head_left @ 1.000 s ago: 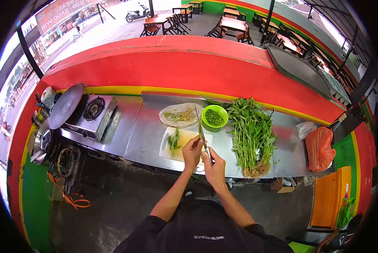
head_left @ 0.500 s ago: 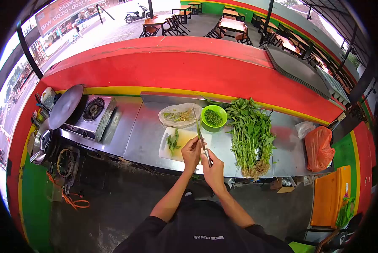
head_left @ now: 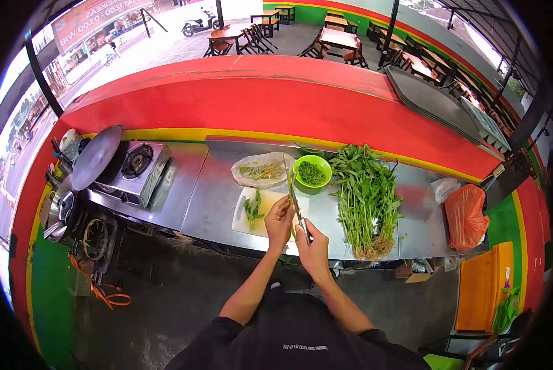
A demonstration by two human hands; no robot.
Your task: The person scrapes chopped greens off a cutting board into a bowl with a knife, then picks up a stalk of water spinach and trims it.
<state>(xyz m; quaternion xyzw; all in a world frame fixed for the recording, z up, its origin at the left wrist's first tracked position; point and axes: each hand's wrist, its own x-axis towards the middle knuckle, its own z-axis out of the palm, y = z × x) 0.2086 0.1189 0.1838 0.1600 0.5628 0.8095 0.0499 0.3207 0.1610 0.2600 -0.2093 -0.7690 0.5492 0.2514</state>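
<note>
My right hand (head_left: 313, 245) is closed round the handle of a knife (head_left: 296, 205), its blade pointing up and away from me. Close beside it, my left hand (head_left: 279, 226) is closed on a thin green stem that lies along the blade. Both hands are over the near right part of a white cutting board (head_left: 242, 223), where a few green leaves (head_left: 252, 208) lie. Behind the board is a clear plastic bag (head_left: 261, 170) with stem pieces. A green bowl (head_left: 313, 174) of chopped greens stands behind the hands.
A large bunch of leafy greens (head_left: 366, 197) with roots lies right of the bowl. Further right is an orange plastic bag (head_left: 466, 217). A gas stove (head_left: 134, 169) and a wok lid (head_left: 96, 157) are at the left. A red wall (head_left: 245, 102) runs behind the steel counter (head_left: 212, 185).
My right hand and the knife handle have shifted very slightly. The leaves, board and bowl are where they were.
</note>
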